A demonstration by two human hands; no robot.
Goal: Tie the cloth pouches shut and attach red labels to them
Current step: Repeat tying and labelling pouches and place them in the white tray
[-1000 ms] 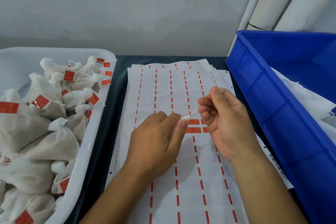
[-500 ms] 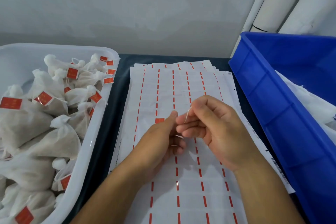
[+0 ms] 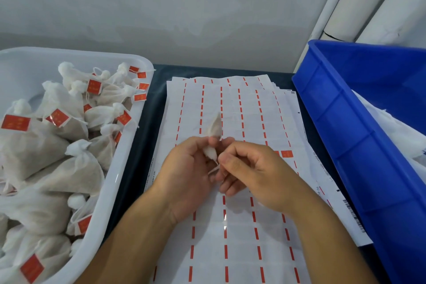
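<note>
The pouch (image 3: 213, 132) is motion-blurred; its drawstring (image 3: 214, 169) vanishes behind the right hand (image 3: 251, 170); label (image 3: 286, 153) print is unreadable.

1 head-worn camera looks forward and down, close over the label sheets (image 3: 230, 226), facing the wall (image 3: 184, 7).

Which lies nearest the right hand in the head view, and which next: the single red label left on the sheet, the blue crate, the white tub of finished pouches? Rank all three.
From the right hand:
1. Red label, on the sheet just beyond the knuckles.
2. Blue crate, to its right.
3. White tub, far left, beyond the left hand.
</note>
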